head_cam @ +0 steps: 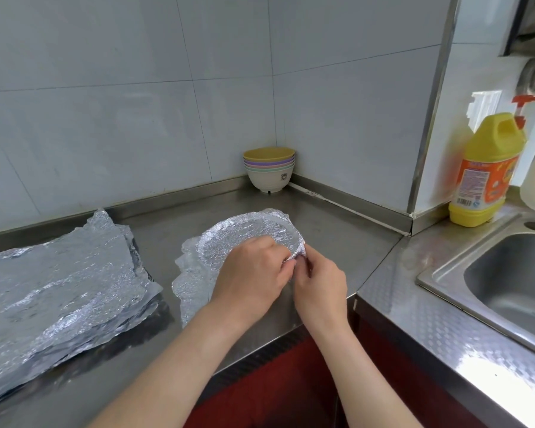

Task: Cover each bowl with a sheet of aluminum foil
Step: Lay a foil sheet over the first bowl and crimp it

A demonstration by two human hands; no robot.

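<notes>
At the left edge of the bench (337, 230) lies a loose pile of foil sheets (59, 291), crinkled, with its near corner reaching toward the front edge. None of these is in hand.

Toward the middle of the bench, near the front edge, a foil sheet (241, 233) is draped over a bowl (294, 230). The bowl itself is hidden; only its round rim shows through the foil. On the left the sheet's slack spreads flat on the bench, not yet tucked. The left hand (254, 273) lies across the near side of the cover with its fingers curled onto the foil at the bowl's right rim. The right hand (318, 282) meets it there and pinches the same fold between thumb and fingertips. Both are working one spot, crimping foil under the rim.

In the back corner stands a stack of bowls (269, 168), uncovered and well apart from the work. At the right, a yellow detergent bottle (485, 174) stands by the wall beside the sink (513, 279).

The likely trouble is a tear: the foil looks thin, and two hands pulling against each other at one fold could split it over the rim. Pressing down on the near side may tip or slide the light bowl toward the front edge. The untucked left skirt could also lift if the right side is drawn too tight.
</notes>
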